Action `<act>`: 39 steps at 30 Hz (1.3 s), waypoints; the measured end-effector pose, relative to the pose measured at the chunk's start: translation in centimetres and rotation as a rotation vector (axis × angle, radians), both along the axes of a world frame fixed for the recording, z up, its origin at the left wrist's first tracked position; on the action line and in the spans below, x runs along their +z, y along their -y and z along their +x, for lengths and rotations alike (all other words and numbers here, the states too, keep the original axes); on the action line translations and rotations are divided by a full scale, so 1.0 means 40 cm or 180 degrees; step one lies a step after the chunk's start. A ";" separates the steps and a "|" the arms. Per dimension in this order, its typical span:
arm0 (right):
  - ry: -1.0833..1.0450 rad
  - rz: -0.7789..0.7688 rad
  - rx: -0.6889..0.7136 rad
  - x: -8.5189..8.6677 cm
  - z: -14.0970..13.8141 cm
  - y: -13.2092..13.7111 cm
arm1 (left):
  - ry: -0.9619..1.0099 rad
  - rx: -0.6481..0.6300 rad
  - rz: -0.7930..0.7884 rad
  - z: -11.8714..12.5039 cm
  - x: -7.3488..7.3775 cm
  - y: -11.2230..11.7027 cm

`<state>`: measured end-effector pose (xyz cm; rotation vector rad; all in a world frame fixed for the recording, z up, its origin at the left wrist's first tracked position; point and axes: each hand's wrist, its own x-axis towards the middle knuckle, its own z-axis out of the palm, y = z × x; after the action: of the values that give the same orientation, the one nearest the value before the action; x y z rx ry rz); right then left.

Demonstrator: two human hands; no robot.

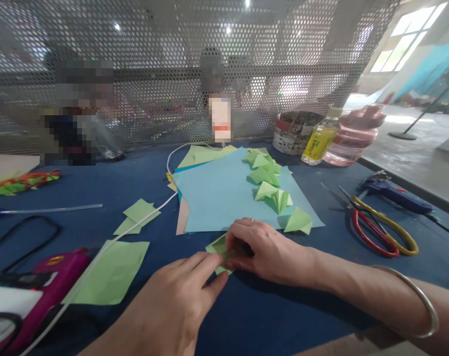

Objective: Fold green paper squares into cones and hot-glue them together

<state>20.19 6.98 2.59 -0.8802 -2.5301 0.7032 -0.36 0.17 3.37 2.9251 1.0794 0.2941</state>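
A small piece of light green paper (pixel 216 245) lies on the blue table in front of me, partly covered by my fingers. My left hand (pixel 185 284) holds its near left side between thumb and fingers. From the right, my right hand (pixel 259 247) pinches the same paper with bent fingers; a bracelet circles that wrist. Just beyond them a light blue sheet (pixel 217 193) rests on other coloured sheets. Several folded green paper pieces (pixel 265 175) stand in a row along its right side, the closest one (pixel 299 221) near my right hand.
Left are green paper squares (pixel 113 272), a white cable (pixel 135 217) crossing them, and a magenta device (pixel 57 277). Right are scissors (pixel 383 227) and a blue glue gun (pixel 394 193). A yellow-labelled bottle (pixel 318 141), a pink bottle (pixel 353 136) and a round basket (pixel 294 133) stand behind, before a perforated screen.
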 end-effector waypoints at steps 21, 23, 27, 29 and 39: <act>-0.0072 -0.0069 0.0208 0.001 0.011 -0.009 | 0.0379 -0.0016 0.0064 -0.006 -0.001 0.003; -0.0102 -0.0065 0.0264 0.005 0.015 -0.012 | 0.0385 -0.0002 -0.0004 -0.006 -0.001 0.005; -0.0090 -0.0053 0.0361 0.005 0.021 -0.017 | 0.0468 0.0070 -0.0141 -0.004 -0.003 0.005; -0.0021 0.0060 0.0424 0.002 0.021 -0.018 | 0.0535 0.0080 -0.0128 -0.003 -0.007 0.004; 0.0368 0.0598 0.0646 0.028 0.031 -0.034 | 0.0636 0.0082 -0.0021 0.000 -0.025 -0.008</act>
<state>21.42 8.36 3.72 -0.6233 -2.7616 0.4736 -0.35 0.51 2.36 2.8030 1.0863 0.5681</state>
